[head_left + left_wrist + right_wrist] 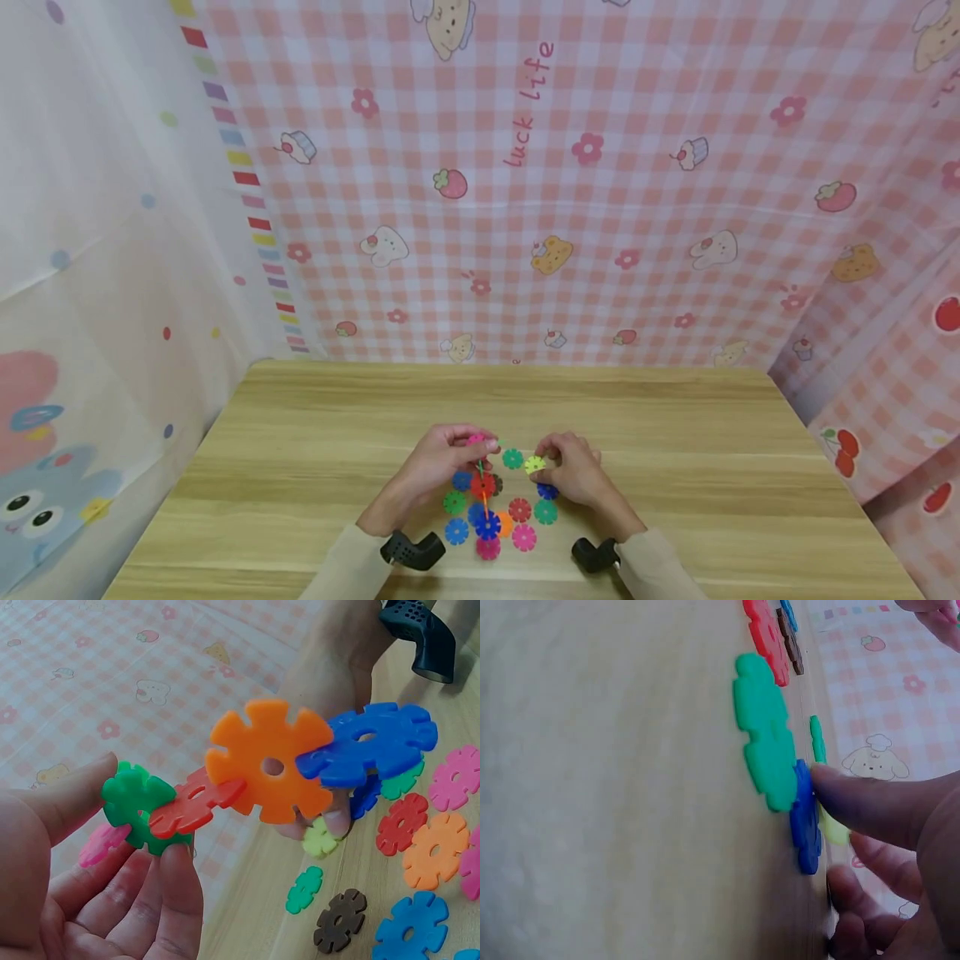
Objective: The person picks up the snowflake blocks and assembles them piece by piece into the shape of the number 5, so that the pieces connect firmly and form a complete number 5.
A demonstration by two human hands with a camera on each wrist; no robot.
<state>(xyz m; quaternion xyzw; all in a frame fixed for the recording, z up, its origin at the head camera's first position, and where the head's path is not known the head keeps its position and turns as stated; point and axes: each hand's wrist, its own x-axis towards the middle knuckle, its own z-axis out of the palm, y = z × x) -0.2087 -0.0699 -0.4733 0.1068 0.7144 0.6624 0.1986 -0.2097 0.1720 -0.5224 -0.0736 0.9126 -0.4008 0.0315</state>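
Observation:
My left hand (438, 458) pinches a chain of notched plastic flower discs between thumb and fingers at its green disc (135, 799). A pink disc (103, 844) sits at the hand's end. Outward from the green one, a red disc (187, 801), an orange disc (247, 754) and a blue disc (382, 754) are slotted together at angles. To the right, my right hand (576, 471) pinches a loose yellow-green disc (534, 465) low over the table. A dark blue disc (805, 825) and a green disc (761, 735) lie beside its thumb.
Several loose discs lie between my forearms on the wooden table (300, 467), among them a brown disc (340, 921), a light blue disc (456, 531) and a pink disc (524, 537). A checked curtain (637, 208) hangs behind the table's far edge.

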